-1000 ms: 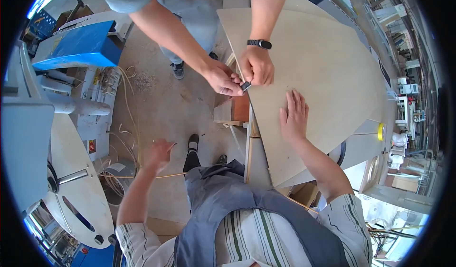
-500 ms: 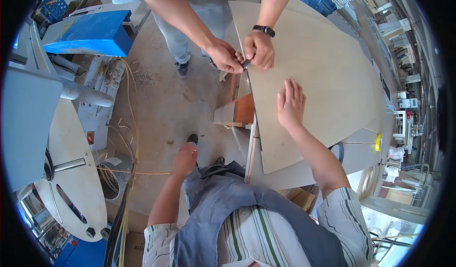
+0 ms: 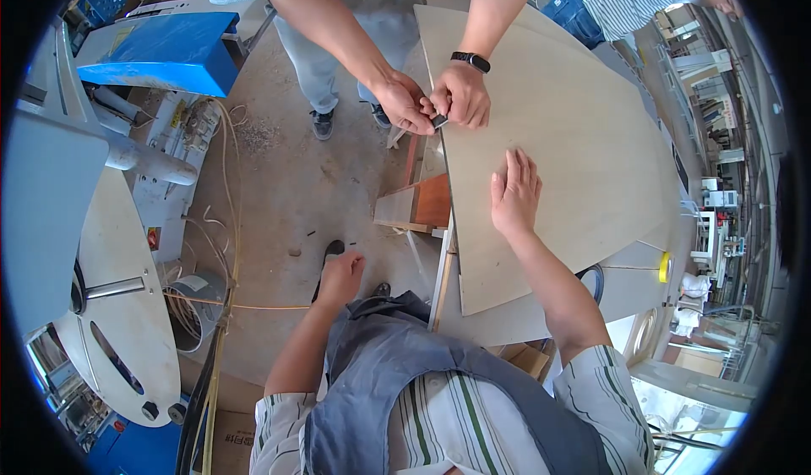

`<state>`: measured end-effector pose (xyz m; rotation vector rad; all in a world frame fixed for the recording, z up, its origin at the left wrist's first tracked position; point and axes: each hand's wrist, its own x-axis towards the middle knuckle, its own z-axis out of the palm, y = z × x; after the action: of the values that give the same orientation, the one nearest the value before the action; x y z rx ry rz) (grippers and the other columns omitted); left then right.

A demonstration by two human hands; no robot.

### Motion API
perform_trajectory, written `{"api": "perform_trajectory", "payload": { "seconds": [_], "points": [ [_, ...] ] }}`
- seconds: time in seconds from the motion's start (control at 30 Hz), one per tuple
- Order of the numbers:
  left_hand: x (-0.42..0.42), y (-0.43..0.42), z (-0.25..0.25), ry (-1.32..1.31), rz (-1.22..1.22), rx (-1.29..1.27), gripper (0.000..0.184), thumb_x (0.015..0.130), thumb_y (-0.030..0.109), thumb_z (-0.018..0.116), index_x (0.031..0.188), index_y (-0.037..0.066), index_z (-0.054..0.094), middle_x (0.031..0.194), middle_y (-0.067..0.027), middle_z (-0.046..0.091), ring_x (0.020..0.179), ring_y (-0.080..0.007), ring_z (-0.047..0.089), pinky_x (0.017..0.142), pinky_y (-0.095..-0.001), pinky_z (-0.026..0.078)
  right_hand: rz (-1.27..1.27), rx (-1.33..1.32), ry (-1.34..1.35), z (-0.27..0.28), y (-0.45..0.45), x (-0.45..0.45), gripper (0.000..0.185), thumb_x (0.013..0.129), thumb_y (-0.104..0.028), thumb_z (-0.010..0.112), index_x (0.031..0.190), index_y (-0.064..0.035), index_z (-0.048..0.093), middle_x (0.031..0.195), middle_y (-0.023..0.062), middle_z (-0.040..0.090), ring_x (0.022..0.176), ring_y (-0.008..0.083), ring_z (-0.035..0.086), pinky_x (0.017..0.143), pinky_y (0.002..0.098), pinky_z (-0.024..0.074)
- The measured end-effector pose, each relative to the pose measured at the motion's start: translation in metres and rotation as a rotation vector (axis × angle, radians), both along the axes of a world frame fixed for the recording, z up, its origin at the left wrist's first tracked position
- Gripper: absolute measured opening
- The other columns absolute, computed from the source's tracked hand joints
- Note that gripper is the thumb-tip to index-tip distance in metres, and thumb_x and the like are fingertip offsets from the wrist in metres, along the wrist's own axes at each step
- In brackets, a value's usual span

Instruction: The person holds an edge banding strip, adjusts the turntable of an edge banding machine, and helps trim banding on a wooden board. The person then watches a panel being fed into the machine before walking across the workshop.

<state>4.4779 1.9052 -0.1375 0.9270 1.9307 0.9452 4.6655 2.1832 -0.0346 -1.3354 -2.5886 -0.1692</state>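
A thin beige board (image 3: 557, 154) lies on a light worktable (image 3: 507, 326). My right hand (image 3: 516, 194) rests flat on the board, fingers spread, holding nothing. Off the board's left edge, over the floor, my left hand (image 3: 342, 277) is closed with its fingers curled; whatever it may hold is too small to make out. Across from me a co-worker's two hands (image 3: 459, 95) meet at the board's left edge and pinch a small dark piece (image 3: 439, 122). That co-worker wears a black wristband (image 3: 470, 61).
A blue machine part (image 3: 165, 55) and a white machine with an oval plate (image 3: 127, 306) stand at the left. A grey bucket (image 3: 199, 287) and hoses are beside them. Yellow tape (image 3: 664, 267) sits at the table's right. Another person (image 3: 629, 6) is at the top right.
My left hand has moved right, toward my body, and its fingers have curled in. My right hand stays on the board. The co-worker's hands remain at the edge; small dark bits now show on the floor.
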Motion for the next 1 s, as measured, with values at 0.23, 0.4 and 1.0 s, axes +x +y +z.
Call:
{"api": "perform_trajectory", "payload": {
  "seconds": [0.23, 0.4, 1.0],
  "points": [
    [0.006, 0.008, -0.006, -0.099, 0.030, 0.031, 0.007, 0.085, 0.007, 0.057, 0.089, 0.002, 0.060, 0.070, -0.0061, 0.060, 0.061, -0.0185, 0.054, 0.056, -0.0308, 0.043, -0.007, 0.000, -0.012, 0.001, 0.000, -0.001, 0.049, 0.093, -0.027, 0.047, 0.136, -0.0042, 0.040, 0.142, 0.0153, 0.040, 0.130, 0.0345, 0.037, 0.105, 0.0461, 0.0284],
    [0.008, 0.004, -0.014, -0.226, 0.062, 0.042, 0.007, 0.085, 0.006, 0.057, 0.090, 0.002, 0.060, 0.071, -0.0071, 0.061, 0.062, -0.0180, 0.056, 0.057, -0.0301, 0.044, -0.006, 0.006, -0.008, 0.001, -0.001, -0.002, 0.049, 0.093, -0.027, 0.047, 0.136, -0.0044, 0.040, 0.142, 0.0149, 0.041, 0.130, 0.0345, 0.037, 0.105, 0.0461, 0.0284],
    [0.005, 0.006, -0.010, -0.252, 0.080, 0.002, 0.006, 0.086, 0.006, 0.054, 0.089, 0.003, 0.059, 0.073, -0.0067, 0.063, 0.065, -0.0168, 0.059, 0.062, -0.0289, 0.046, -0.005, 0.016, -0.006, 0.002, -0.001, -0.002, 0.048, 0.092, -0.026, 0.048, 0.135, -0.0049, 0.040, 0.142, 0.0141, 0.041, 0.129, 0.0328, 0.038, 0.103, 0.0453, 0.0296]
  ]
}}
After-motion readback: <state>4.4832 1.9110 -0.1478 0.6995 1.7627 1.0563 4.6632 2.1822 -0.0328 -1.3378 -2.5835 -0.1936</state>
